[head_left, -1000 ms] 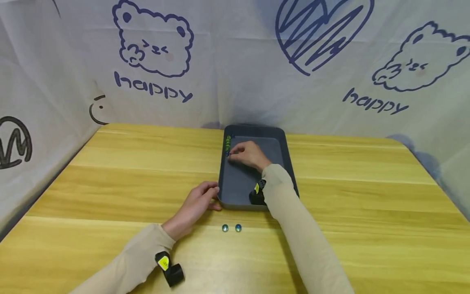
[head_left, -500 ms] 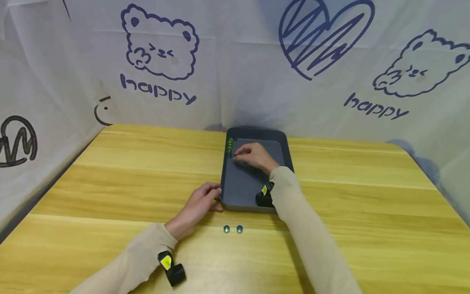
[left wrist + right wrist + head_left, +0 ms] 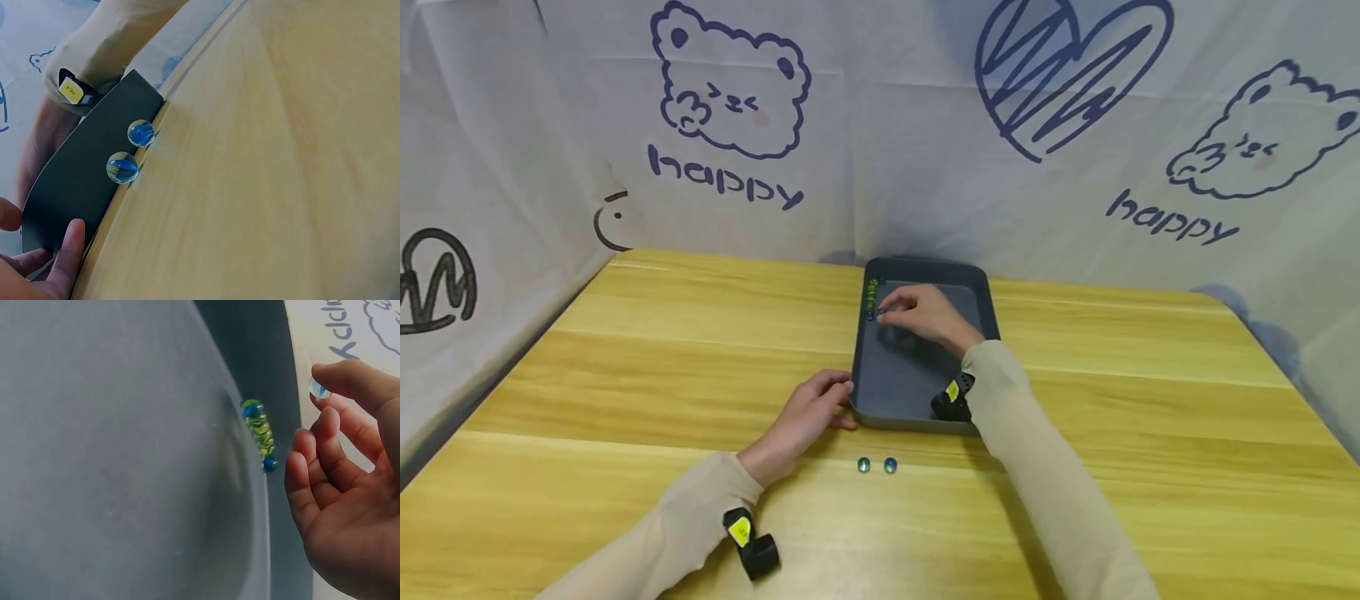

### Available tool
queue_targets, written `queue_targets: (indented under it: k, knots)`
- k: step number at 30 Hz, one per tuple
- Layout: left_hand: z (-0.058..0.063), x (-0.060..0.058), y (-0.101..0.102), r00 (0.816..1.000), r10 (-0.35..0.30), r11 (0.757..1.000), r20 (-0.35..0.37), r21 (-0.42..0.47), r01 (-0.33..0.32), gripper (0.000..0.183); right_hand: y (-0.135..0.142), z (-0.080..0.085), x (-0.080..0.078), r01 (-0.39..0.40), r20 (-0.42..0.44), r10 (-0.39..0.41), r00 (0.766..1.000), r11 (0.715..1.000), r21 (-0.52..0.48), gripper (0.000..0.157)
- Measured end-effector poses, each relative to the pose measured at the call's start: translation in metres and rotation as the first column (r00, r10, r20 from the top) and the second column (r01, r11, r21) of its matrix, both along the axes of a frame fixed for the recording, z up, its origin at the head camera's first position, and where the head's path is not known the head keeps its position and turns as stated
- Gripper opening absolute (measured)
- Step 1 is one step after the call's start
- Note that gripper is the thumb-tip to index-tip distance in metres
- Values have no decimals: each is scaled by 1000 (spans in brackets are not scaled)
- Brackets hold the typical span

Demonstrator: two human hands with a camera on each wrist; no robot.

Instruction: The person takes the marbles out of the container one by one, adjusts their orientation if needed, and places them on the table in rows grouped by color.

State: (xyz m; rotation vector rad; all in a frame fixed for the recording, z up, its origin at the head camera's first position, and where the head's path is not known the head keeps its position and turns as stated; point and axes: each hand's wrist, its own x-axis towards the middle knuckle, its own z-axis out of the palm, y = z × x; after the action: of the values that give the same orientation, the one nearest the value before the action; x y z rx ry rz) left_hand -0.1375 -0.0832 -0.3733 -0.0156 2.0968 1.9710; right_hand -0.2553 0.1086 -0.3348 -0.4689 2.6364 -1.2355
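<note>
My right hand (image 3: pixel 928 317) is over the dark grey baking tray (image 3: pixel 887 375), pinching a clear marble with blue in it (image 3: pixel 320 387) between thumb and forefinger. Along the tray's left wall runs a line of green-yellow and blue marbles (image 3: pixel 259 431), close by the right fingertips. At the tray's front left corner is my left hand (image 3: pixel 801 417), its fairly straight fingers touching the outside of the wall. Two clear blue-green marbles, one on the left (image 3: pixel 864 465) and one on the right (image 3: pixel 891 465), lie on the table in front of the tray.
The wood-grain table (image 3: pixel 700 333) extends on both sides of the tray. A white cloth with drawings (image 3: pixel 895 167) hangs behind the tray and along the left. Each sleeve carries a black wrist camera, the left one (image 3: pixel 756 550) close to the tabletop.
The head view has shifted slightly. My right hand has risen a little and drawn slightly right from the line of marbles, still pinching the marble. The left hand stays at the tray corner.
</note>
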Motion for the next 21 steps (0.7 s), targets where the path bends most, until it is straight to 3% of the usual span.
queue_targets:
  k: [21]
  knots:
    - [0,1,0,1000,-6,1000,-9,14,6,34,15,17,14,-7,21,8,1000,999,-37,28]
